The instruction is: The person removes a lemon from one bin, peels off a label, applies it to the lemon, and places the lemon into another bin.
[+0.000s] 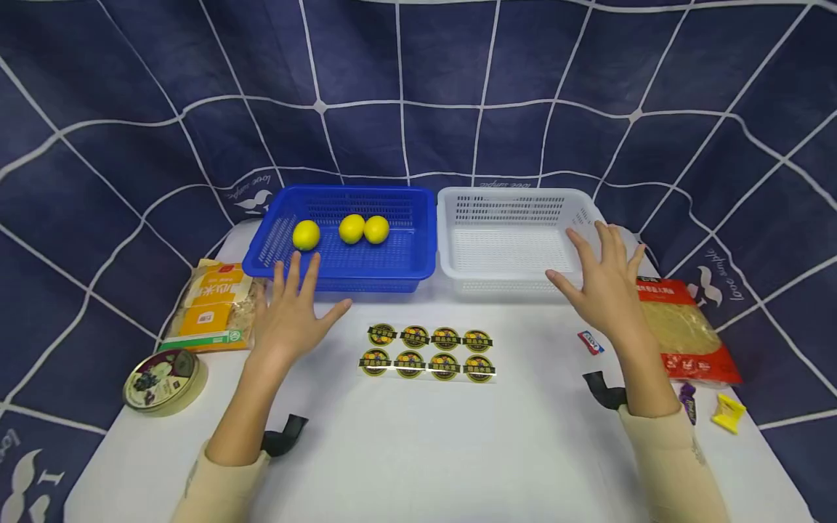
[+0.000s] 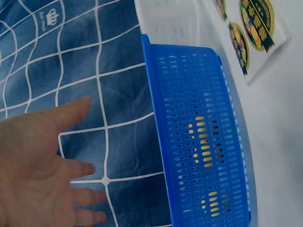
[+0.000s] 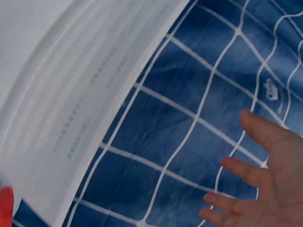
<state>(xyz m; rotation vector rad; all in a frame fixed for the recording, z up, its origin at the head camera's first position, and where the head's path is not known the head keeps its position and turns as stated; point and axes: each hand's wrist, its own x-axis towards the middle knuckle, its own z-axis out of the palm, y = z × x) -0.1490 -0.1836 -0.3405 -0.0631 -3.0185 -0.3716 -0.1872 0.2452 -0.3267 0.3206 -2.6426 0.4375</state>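
Observation:
With fingers spread, my left hand [image 1: 288,327] hovers near the front-left corner of a blue plastic basket [image 1: 418,265] and holds nothing. Inside that basket lie three yellow lemons [image 1: 306,235], two side by side and one apart. My right hand [image 1: 608,290], also spread and holding nothing, is at the front-right corner of a white plastic basket [image 1: 510,280]. In the left wrist view the hand [image 2: 47,165] appears apart from the blue basket's side [image 2: 203,142]. The right wrist view has the hand [image 3: 270,175] apart from the white basket [image 3: 71,109].
Between the hands lies a sheet of round fruit stickers [image 1: 428,354]. At left are a yellow grain bag [image 1: 212,305] and a round tin [image 1: 165,381]. At right are a red noodle-like bag [image 1: 686,330], a small red-blue wrapper [image 1: 591,343], a purple candy [image 1: 688,402] and a yellow candy [image 1: 728,413].

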